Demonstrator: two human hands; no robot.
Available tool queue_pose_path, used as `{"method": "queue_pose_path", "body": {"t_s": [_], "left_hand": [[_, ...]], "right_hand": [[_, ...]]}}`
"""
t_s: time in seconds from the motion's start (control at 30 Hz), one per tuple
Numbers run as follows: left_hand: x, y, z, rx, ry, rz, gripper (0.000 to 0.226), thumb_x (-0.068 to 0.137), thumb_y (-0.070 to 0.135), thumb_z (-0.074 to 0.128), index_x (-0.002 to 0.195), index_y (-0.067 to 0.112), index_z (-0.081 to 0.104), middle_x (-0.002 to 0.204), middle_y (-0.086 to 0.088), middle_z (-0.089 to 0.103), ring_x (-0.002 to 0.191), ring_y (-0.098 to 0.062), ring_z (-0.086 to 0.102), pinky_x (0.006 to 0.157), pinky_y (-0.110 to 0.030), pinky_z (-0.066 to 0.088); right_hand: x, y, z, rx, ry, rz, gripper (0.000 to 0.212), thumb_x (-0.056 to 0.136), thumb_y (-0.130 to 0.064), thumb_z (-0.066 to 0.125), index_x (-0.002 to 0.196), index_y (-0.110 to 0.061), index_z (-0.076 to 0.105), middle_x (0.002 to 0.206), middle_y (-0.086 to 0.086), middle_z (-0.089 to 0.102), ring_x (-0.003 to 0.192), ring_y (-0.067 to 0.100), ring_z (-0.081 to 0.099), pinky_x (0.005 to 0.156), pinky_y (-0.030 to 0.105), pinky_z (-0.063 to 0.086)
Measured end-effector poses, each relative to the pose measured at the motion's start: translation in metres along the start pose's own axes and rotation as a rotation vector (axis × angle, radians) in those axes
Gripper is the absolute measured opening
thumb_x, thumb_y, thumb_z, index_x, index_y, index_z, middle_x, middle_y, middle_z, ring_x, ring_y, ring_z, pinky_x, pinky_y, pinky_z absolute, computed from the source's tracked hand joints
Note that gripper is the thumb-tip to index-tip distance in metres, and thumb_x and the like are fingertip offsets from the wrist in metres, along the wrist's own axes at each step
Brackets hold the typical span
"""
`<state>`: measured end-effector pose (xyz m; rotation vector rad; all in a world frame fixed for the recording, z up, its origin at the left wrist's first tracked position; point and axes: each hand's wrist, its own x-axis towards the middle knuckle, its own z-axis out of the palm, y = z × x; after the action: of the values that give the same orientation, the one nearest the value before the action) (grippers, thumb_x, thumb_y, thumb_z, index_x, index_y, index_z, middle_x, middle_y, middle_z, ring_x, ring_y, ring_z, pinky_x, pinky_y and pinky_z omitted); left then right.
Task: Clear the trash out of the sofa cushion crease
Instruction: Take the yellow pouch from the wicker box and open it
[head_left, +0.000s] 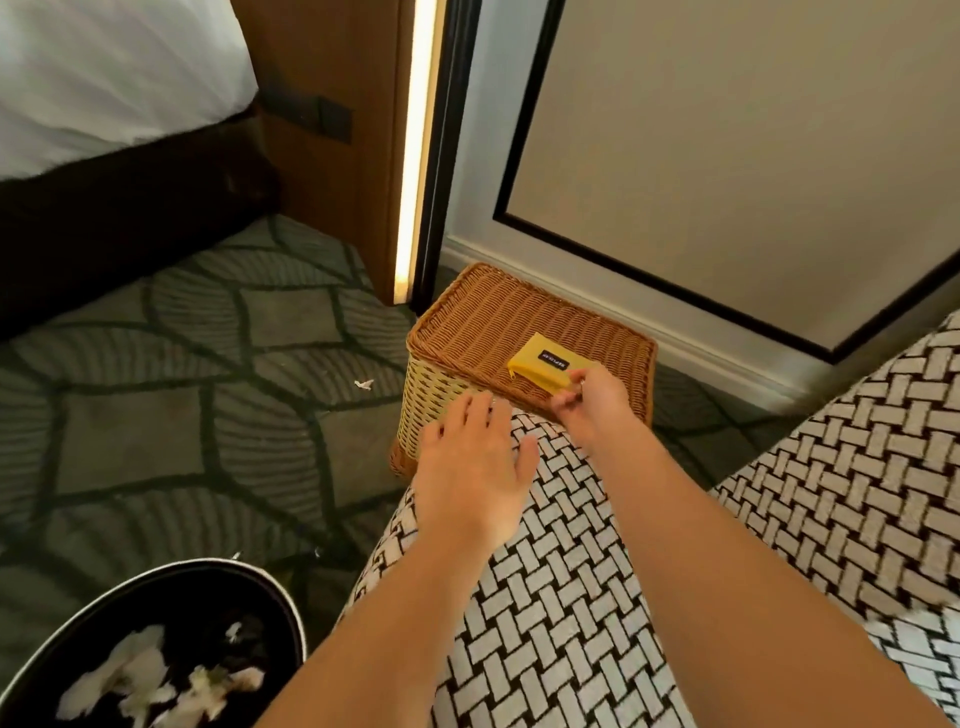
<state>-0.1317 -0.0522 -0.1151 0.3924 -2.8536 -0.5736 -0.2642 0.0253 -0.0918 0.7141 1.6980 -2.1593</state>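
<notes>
My right grip (597, 396) pinches a yellow pouch (537, 358) lying on the wicker basket (467, 322). My left grip (467, 467) hovers released, fingers spread, over the sofa (545, 561). White trash (135, 670) sits in the black bin (291, 613); one scrap (363, 384) lies on the carpet (156, 364).

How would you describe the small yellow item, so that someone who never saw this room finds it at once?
Find the wicker basket by the wall, beside the patterned sofa. On its flat lid lies a small yellow pouch with a black label, pinched by the right hand. Nothing else there is yellow.
</notes>
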Motion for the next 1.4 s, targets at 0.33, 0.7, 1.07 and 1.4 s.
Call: {"method": "queue_pose_path", "body": {"t_s": [0.33,0.7,1.07,1.4], "left_hand": [[0.023,0.013,0.011,0.014,0.115,-0.033,0.066,0.088,0.051,0.006,0.102,0.024,0.065,0.103,0.008,0.065,0.11,-0.014,0.052,0.093,-0.037,0.038],[0.024,0.011,0.016,-0.026,0.138,-0.032,0.054,0.089,0.049,0.018,0.098,0.025,0.066,0.097,0.011,0.066,0.104,-0.013,0.054,0.091,-0.038,0.04],[0.025,0.01,0.015,-0.04,0.119,-0.021,0.058,0.087,0.05,0.012,0.103,0.027,0.063,0.103,0.011,0.064,0.108,-0.012,0.05,0.094,-0.037,0.037],[0.026,0.012,0.017,-0.072,0.172,-0.032,0.051,0.089,0.045,0.021,0.092,0.024,0.067,0.092,0.009,0.067,0.098,-0.015,0.056,0.088,-0.04,0.042]], "right_hand": [[0.066,0.01,-0.012,-1.344,0.247,-0.549,0.038,0.092,-0.039,0.048,0.103,-0.006,0.065,0.099,0.013,0.064,0.093,0.03,0.059,0.069,0.031,0.042],[0.084,0.001,-0.015,-1.955,0.208,-0.735,0.044,0.086,-0.047,0.058,0.107,-0.009,0.058,0.099,0.008,0.062,0.092,0.025,0.058,0.068,0.032,0.04],[0.088,0.002,-0.019,-2.068,0.177,-0.809,0.03,0.093,-0.034,0.051,0.109,-0.009,0.057,0.104,0.009,0.062,0.099,0.027,0.059,0.068,0.032,0.042],[0.091,-0.002,-0.019,-2.169,0.21,-0.81,0.021,0.091,-0.003,0.048,0.11,-0.004,0.057,0.106,0.012,0.061,0.1,0.029,0.06,0.072,0.034,0.047]]}}
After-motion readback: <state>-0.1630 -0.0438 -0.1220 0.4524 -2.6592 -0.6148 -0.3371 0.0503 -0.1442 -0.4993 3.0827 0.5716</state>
